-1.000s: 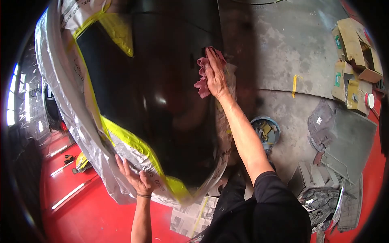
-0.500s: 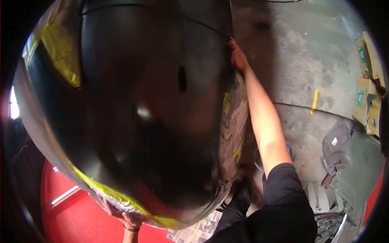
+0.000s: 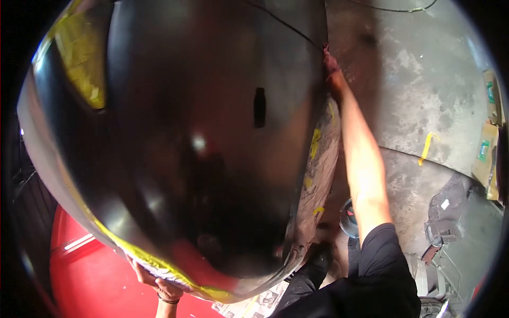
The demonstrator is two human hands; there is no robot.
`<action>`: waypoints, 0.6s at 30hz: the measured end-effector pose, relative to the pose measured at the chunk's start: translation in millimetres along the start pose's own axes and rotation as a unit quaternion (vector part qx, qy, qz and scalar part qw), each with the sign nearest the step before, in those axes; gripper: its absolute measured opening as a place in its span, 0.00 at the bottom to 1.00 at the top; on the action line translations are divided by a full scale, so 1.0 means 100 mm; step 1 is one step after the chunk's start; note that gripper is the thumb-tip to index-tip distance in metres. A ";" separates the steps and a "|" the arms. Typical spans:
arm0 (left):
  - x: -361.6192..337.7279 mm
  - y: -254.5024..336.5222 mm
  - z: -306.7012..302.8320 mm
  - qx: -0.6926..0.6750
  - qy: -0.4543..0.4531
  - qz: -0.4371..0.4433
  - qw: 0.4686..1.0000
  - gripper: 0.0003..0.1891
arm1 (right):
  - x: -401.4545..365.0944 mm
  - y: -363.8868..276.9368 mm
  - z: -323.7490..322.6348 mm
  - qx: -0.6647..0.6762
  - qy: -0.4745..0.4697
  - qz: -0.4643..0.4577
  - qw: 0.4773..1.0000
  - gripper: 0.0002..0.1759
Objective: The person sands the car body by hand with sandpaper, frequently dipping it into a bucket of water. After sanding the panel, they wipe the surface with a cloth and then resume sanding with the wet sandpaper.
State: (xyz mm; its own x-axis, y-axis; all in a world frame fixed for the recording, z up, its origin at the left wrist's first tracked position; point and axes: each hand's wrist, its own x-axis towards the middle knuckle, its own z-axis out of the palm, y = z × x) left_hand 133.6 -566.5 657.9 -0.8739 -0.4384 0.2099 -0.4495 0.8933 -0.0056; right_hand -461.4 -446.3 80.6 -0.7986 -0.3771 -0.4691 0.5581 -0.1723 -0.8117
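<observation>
We look down on a glossy black body panel (image 3: 201, 132) that fills the left and middle of the frame. Yellow masking tape (image 3: 79, 63) sits at its upper left, and more runs along its lower edge. Our right hand (image 3: 334, 74) touches the panel's right edge near the top centre; we cannot tell whether it holds anything. Our left hand (image 3: 161, 286) presses against the taped lower edge at the bottom, fingers partly hidden. To the right lies a grey concrete floor (image 3: 419, 85) with a yellow tape strip (image 3: 427, 146), and cardboard boxes (image 3: 490, 143) at the frame's right edge. A red floor (image 3: 90, 275) shows at lower left.
</observation>
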 end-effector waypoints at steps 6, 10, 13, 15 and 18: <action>0.39 0.25 0.01 -0.041 -0.032 0.083 0.995 0.37 | -2.39 -0.85 0.82 -0.117 0.147 -0.219 0.957 0.34; 0.46 0.29 0.01 -0.073 -0.026 0.104 0.992 0.37 | -3.59 -1.31 1.21 -0.198 0.160 -0.344 0.904 0.36; 0.47 0.25 0.00 -0.062 -0.020 0.126 0.990 0.37 | -3.42 -1.69 1.39 -0.276 0.201 -0.426 0.838 0.37; 0.47 0.29 -0.06 -0.055 -0.033 0.114 0.991 0.37 | -3.17 -2.09 1.55 -0.224 0.194 -0.380 0.876 0.35; 0.47 0.30 -0.06 -0.045 -0.029 0.115 0.992 0.37 | -2.98 -2.78 1.90 -0.284 0.219 -0.504 0.786 0.34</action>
State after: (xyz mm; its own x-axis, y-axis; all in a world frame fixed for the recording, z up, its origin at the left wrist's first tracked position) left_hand 79.9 -559.9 673.3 -0.9616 -0.2254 0.1569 -0.2215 0.9743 0.0419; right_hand -335.9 -459.2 511.9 -0.8414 0.0600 0.5371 -0.4984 0.2984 -0.8140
